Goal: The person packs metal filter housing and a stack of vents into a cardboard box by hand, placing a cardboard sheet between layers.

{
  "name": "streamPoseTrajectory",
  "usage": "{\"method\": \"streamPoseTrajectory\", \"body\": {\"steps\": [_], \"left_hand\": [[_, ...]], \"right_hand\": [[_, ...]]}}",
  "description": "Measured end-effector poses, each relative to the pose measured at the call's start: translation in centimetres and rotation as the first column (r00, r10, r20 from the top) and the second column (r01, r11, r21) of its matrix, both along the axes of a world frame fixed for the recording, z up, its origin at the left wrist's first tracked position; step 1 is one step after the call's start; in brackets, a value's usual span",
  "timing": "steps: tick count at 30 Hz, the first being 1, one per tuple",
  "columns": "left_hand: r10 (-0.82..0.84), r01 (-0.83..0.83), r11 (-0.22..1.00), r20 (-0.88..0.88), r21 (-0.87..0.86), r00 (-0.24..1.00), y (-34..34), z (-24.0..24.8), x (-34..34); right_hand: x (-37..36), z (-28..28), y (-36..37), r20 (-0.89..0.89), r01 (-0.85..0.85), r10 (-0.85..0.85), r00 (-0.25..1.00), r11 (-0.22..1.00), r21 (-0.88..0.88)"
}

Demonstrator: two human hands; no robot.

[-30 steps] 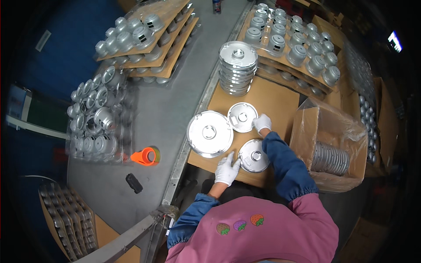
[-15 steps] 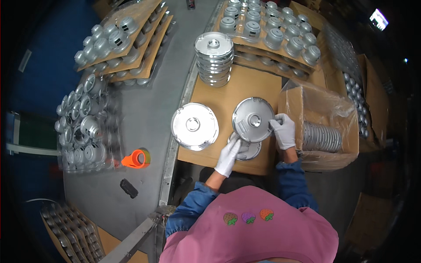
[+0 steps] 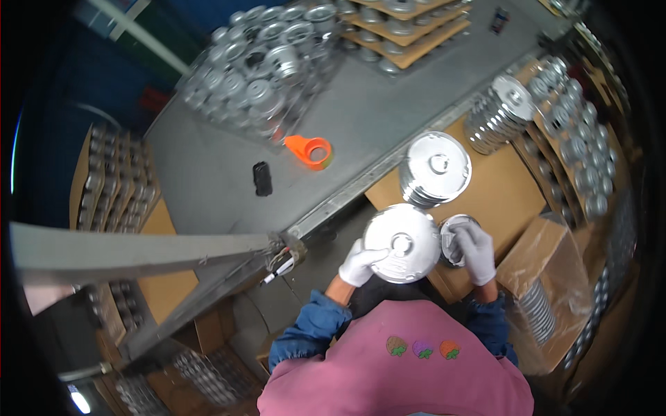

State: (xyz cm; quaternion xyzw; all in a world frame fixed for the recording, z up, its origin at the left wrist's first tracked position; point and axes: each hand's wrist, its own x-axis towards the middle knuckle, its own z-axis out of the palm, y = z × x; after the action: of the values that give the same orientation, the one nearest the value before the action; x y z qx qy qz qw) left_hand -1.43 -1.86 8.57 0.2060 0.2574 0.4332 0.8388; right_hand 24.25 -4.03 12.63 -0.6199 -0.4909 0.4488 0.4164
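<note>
My left hand [image 3: 359, 265], in a white glove, grips the near left rim of a shiny round metal disc [image 3: 409, 262] with a raised centre hub. The disc is held up in front of my pink top, above the table's near edge. To its right my gloved right hand [image 3: 476, 253] is over a smaller round metal piece [image 3: 449, 244] on the cardboard sheet [image 3: 510, 194]. Its fingers curl down and are partly blurred, so their grip cannot be made out. Just beyond the held disc stands a stack of similar discs [image 3: 444, 177].
Another disc stack [image 3: 494, 118] stands farther right, beside cardboard layers of metal cups [image 3: 579, 142]. A plastic-lined box [image 3: 565, 267] at right holds a row of discs [image 3: 536, 310]. On the grey table lie an orange tape dispenser [image 3: 305, 149], a black object [image 3: 262, 179] and bagged metal housings [image 3: 260, 97].
My view has turned toward the left. My left hand now holds the disc up by its left rim, and my right hand has left that disc for the smaller piece.
</note>
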Motion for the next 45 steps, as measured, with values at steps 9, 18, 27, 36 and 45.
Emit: {"method": "streamPoseTrajectory", "body": {"steps": [9,18,27,36,45], "left_hand": [[0.631,-0.663,0.749,-0.298,-0.005,0.716,-11.8,-1.1,-8.3],[0.75,-0.829,0.554,-0.386,-0.079,0.538,-15.9,-2.5,-8.3],[0.729,-0.79,0.611,-0.356,-0.048,0.585,-13.2,-3.0,-9.7],[0.761,-0.781,0.625,-0.229,0.01,0.607,-9.2,-3.2,-8.8],[0.818,-0.803,0.571,-0.205,0.171,0.538,-7.4,-0.1,-4.1]], "right_hand": [[-20.0,-11.5,10.5,0.425,-0.571,0.457,0.781,0.8,0.188],[-34.7,-16.0,22.5,0.784,-0.737,0.469,0.405,0.676,-0.024],[-33.4,-16.4,21.5,0.764,-0.778,0.469,0.442,0.625,0.066],[-22.0,-9.6,15.9,-0.343,-0.41,0.395,0.852,0.912,0.033],[-11.0,1.6,4.7,-0.392,-0.304,0.314,0.865,0.949,0.088]]}}
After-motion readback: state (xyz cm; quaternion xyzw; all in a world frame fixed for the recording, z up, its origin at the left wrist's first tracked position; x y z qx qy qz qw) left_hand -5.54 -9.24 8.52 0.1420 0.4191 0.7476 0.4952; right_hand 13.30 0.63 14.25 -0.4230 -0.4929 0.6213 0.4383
